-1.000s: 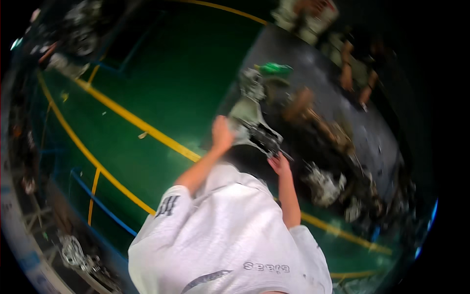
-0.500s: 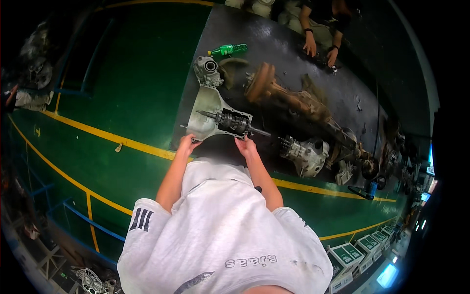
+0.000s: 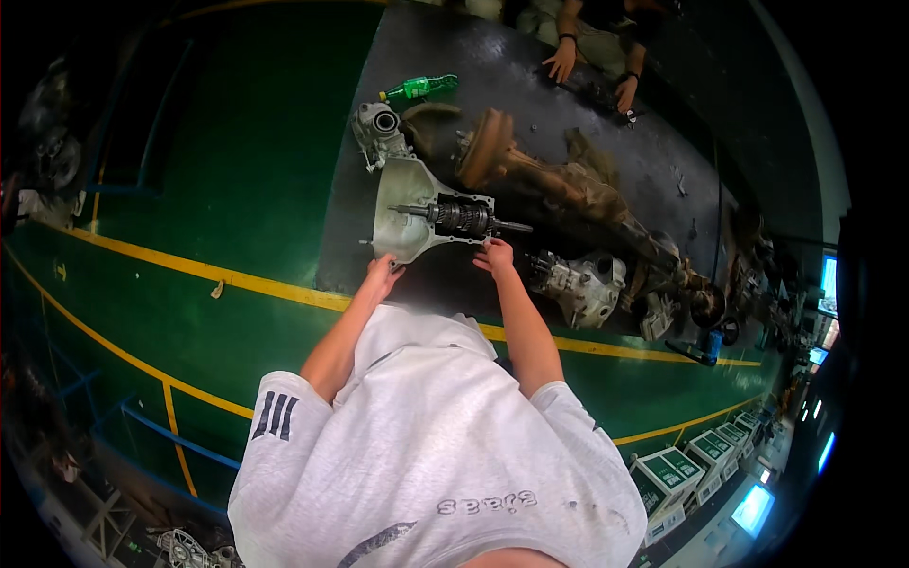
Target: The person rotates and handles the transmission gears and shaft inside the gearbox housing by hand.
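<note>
Your left hand (image 3: 382, 277) rests with fingers spread on the lower edge of the grey gearbox housing (image 3: 402, 213), which lies on the dark floor mat (image 3: 530, 85) at twelve o'clock from you. Your right hand (image 3: 494, 256) sits just below the gear shaft (image 3: 461, 218) at one o'clock; whether it grips anything, I cannot tell. Steady the housing with the left, and support the shaft evenly so it doesn't tilt.

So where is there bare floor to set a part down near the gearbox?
Bare green floor lies left of the gearbox housing, up to the yellow line. Right of the gear shaft it is crowded: rusty axle, smaller casing.
</note>
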A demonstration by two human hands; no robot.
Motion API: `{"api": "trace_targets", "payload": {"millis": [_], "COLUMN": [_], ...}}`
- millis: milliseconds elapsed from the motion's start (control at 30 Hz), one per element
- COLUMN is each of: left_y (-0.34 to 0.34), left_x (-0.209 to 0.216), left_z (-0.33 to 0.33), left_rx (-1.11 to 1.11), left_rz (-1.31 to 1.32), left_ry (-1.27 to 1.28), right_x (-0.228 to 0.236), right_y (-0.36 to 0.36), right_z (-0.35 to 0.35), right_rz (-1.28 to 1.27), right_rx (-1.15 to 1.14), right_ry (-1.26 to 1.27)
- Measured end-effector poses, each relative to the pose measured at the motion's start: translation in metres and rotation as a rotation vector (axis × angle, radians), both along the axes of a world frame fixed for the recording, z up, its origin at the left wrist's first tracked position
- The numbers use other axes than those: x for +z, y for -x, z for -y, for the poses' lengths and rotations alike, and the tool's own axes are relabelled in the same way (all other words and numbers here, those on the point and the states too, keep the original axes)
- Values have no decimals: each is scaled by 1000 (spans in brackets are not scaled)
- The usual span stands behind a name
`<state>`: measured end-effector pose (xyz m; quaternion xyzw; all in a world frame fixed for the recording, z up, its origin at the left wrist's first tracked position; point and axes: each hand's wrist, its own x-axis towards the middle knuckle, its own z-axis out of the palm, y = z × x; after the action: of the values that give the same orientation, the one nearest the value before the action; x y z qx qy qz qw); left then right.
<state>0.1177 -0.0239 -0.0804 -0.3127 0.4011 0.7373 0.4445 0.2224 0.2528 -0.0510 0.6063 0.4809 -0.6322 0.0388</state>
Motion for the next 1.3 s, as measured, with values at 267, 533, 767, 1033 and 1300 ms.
{"api": "trace_targets", "payload": {"millis": [267,533,767,1033,1300], "left_y": [35,46,24,16,19], "left_x": [-17,-10,-13,-18,5], "left_z": [-16,-17,-13,-16,-25], "left_rx": [-19,-84,-58,44,-120], "left_rz": [-54,-69,-2,-15,-262], "left_ry": [103,165,134,167,702], "right_x": [4,-13,-2,11,7], "right_y": [4,1,7,14,-7], "right_z": [6,12,9,12,11], "right_rz": [14,-71,62,118,-31], "right_rx": [-60,-176,-229,-321,-7], "right_ry": [-19,-46,-146,-169,-238]}}
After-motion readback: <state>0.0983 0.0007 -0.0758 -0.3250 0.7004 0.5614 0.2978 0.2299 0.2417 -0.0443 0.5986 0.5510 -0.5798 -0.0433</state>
